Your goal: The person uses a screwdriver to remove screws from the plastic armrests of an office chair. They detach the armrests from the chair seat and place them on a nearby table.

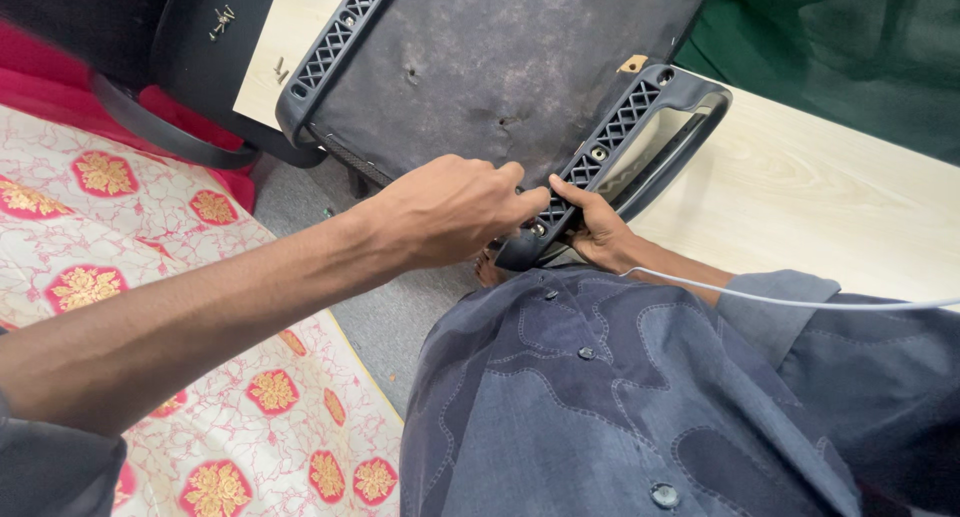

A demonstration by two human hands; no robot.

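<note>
An upturned black chair seat [480, 67] lies on a pale wooden table [800, 197], its dusty underside facing up. A ribbed black armrest bracket [625, 112] with screw holes runs along its right side. My left hand [450, 212] reaches in from the left, fingertips pinched together against the bracket's lower end; anything held between them is hidden. My right hand [600, 232] grips that same lower end from beneath, thumb on the ribbed face. A second ribbed bracket [335, 37] runs along the seat's left side.
A black curved chair part [200, 47] with loose screws [222, 22] sits at top left. A white and red patterned cloth [150, 207] covers the left, grey carpet [390, 317] beside it. A white cable [800, 302] crosses my right sleeve. Green fabric [850, 47] lies beyond the table.
</note>
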